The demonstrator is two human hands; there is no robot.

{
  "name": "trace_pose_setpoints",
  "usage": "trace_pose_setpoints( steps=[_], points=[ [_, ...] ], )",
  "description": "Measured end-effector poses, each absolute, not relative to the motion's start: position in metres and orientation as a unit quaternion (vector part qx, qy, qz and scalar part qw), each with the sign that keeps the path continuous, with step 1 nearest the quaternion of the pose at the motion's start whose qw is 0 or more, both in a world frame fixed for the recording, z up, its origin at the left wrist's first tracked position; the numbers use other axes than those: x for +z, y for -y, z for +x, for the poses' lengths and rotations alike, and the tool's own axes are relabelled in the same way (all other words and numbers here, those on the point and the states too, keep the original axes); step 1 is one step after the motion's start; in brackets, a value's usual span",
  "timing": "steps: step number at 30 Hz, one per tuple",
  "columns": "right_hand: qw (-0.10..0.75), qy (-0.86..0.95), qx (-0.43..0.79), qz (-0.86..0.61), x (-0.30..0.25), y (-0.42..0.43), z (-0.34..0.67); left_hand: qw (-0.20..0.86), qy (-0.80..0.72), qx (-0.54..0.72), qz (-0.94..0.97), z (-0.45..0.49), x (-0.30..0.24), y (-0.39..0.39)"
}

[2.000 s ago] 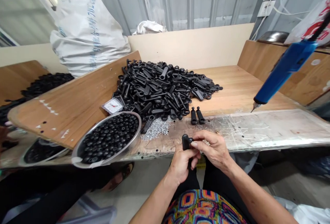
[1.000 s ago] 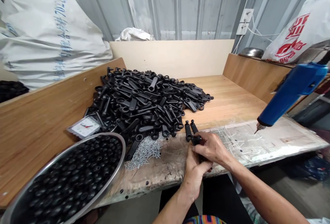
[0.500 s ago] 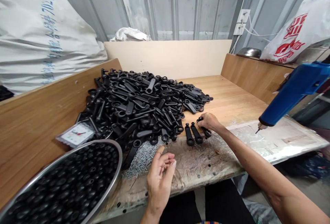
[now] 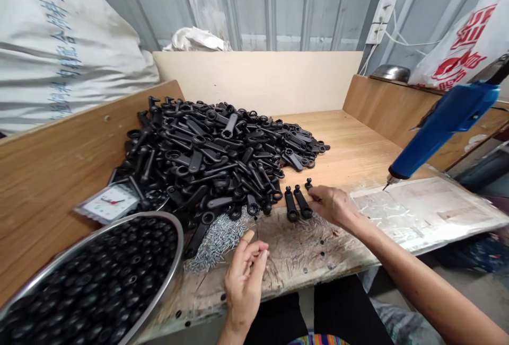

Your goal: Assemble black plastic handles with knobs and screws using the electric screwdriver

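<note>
My right hand (image 4: 334,204) lies on the bench with its fingers closed over a black plastic handle (image 4: 308,182); only the handle's round tip pokes out. Just left of it, two more black handles (image 4: 296,204) lie side by side. My left hand (image 4: 244,276) hovers over the bench's front edge, fingers loosely bent and apart from the thumb, nothing visible in it. It is right beside a small heap of silver screws (image 4: 217,239). A large pile of black handles (image 4: 222,154) fills the middle of the bench.
A steel bowl of black round knobs (image 4: 24,289) sits at the front left, a small white dial (image 4: 105,202) behind it. A blue electric screwdriver (image 4: 441,127) hangs over a clear plastic sheet (image 4: 417,207) at the right. Wooden side boards (image 4: 59,175) flank the bench. White sacks stand behind.
Both hands held one black handle at the bench edge. The right hand then carried it forward and set it down beside the two laid handles; the left hand let go and drew back left.
</note>
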State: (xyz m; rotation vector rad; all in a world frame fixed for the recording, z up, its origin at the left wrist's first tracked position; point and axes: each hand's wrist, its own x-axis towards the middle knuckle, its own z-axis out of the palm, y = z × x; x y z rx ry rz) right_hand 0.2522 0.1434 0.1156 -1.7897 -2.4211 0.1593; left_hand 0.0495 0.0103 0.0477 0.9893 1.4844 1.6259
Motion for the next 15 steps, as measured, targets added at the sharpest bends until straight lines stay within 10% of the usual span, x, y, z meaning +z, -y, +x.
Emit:
trace_pose_setpoints(
  steps=[11, 15],
  points=[
    [0.0, 0.852, 0.033, -0.523, 0.103, -0.12, 0.244, 0.374, -0.553, 0.596, 0.447, 0.042, 0.041, -0.013],
    [0.094, 0.891, 0.015, -0.444, 0.109, -0.09, 0.249, 0.39, -0.522, 0.649, 0.394, 0.055, 0.052, 0.006]
  ],
)
